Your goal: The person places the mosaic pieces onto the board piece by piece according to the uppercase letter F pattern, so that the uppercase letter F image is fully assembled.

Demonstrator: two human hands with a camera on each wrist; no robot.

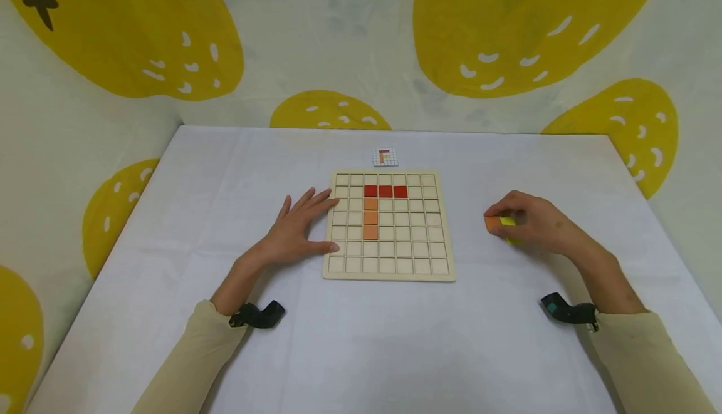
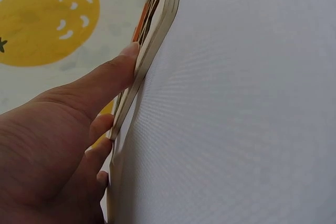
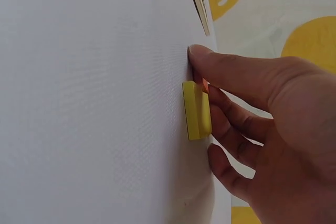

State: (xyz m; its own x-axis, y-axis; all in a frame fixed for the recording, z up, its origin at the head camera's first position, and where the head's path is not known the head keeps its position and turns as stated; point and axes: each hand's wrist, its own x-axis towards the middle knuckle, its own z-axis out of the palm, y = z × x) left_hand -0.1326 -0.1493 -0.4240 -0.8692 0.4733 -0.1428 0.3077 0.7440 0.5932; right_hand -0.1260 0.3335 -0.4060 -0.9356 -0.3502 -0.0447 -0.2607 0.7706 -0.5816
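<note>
A square wooden grid board (image 1: 445,270) lies on the table. In its cells sit a row of red tiles (image 1: 385,191) and, below the leftmost one, a column of orange tiles (image 1: 370,217). With fingers spread, my left hand (image 1: 293,232) rests at the board's left edge, thumb (image 2: 113,77) and fingertips on the rim. Off to the right, my right hand (image 1: 536,218) pinches another orange tile (image 1: 492,223) between thumb and fingers, and that tile is mostly hidden in the right wrist view. Yellow tiles (image 3: 195,114) stand close beside it, partly under the hand.
Behind the board lies a small pattern card (image 1: 385,156) showing a coloured grid. White cloth (image 1: 383,339) covers the table. A patterned fabric wall (image 1: 338,44) rises along the table's back edge. Each wrist carries a black camera mount (image 1: 262,314).
</note>
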